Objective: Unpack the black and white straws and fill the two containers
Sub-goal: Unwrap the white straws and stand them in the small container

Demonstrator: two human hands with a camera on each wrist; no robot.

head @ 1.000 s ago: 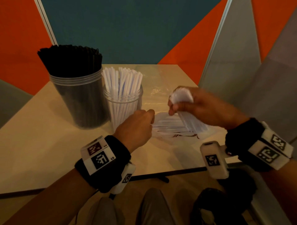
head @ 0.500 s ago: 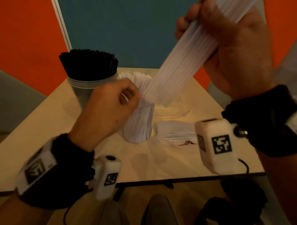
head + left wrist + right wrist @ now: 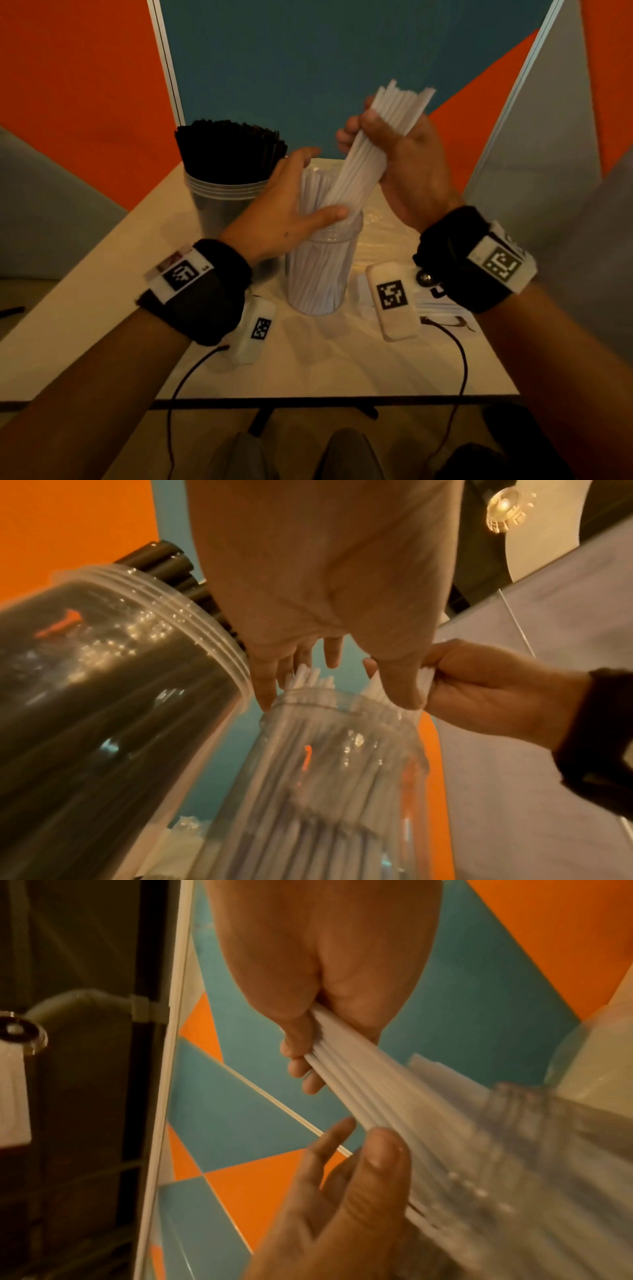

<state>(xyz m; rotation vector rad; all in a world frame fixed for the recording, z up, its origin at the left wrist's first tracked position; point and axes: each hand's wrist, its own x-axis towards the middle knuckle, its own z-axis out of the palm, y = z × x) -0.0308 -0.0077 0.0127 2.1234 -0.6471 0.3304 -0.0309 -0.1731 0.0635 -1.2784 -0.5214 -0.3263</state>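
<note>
The bundle of white straws (image 3: 371, 150) slants from upper right down to lower left, its top ends fanned above my right hand (image 3: 404, 164) and its lower ends dipping into the mouth of the clear white-straw container (image 3: 322, 274). I have my right hand clenched round the bundle about midway, fingers wrapped over the far side and the thumb on the near side; the right wrist view shows the straws (image 3: 359, 1091) running out from under my curled fingers (image 3: 301, 1066) toward the container's rim.

My left hand (image 3: 284, 209) is at the container's mouth, fingers straight and spread, not closed on anything. The thumb lies across the near side of the bundle's lower part, just above the rim, and the fingers reach round the back of the white straws already standing in the container. From the left wrist, my fingertips (image 3: 265, 696) come down to the rim, with straw tips (image 3: 304, 677) poking up between them.

Just to the left, touching or nearly touching the white-straw container, stands the larger clear container (image 3: 222, 195), packed with black straws (image 3: 229, 150) that rise above its rim. Both containers stand on the pale table (image 3: 85, 308). To the right of the white-straw container, behind my right wrist, crumpled clear wrapping (image 3: 380, 229) lies on the table, and a flat white packet (image 3: 442, 306) lies nearer the table's front edge, mostly hidden by my wrist strap.
</note>
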